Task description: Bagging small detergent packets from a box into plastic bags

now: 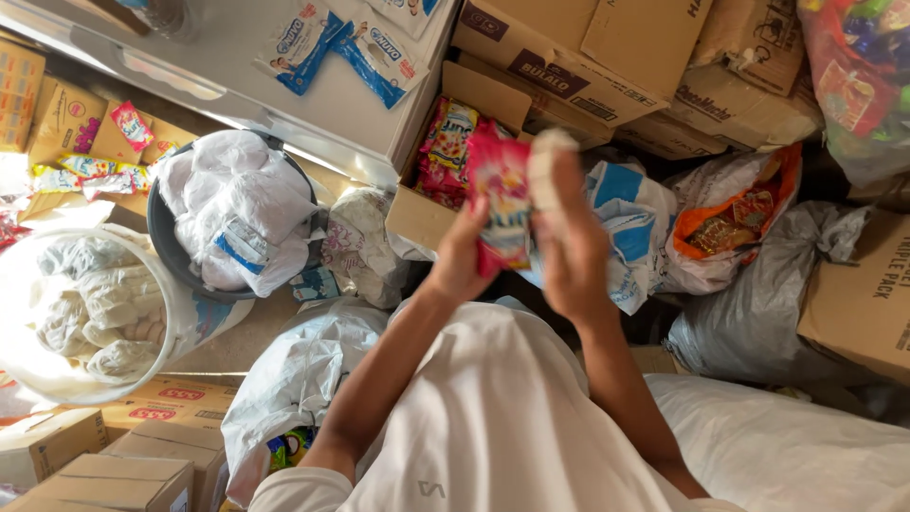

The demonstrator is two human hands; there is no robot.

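Pink glossy snack packets (500,204), a small bunch, sit raised above the open cardboard box (424,220) of matching packets, left hand (462,258) and right hand (567,248) curled closed around them, seemingly mid-sorting; a steady hold seems needed next.

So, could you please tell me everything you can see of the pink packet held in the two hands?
The pink packet is a flat pouch of glossy, crinkled film, bright pink with yellow and white print, blurred here. It is held up in front of the chest, roughly upright, above an open cardboard box holding similar pink packets. The left hand has its grip on the lower left edge; the right hand covers its right side, fingers raised over the top. Whether it is sealed cannot be told.
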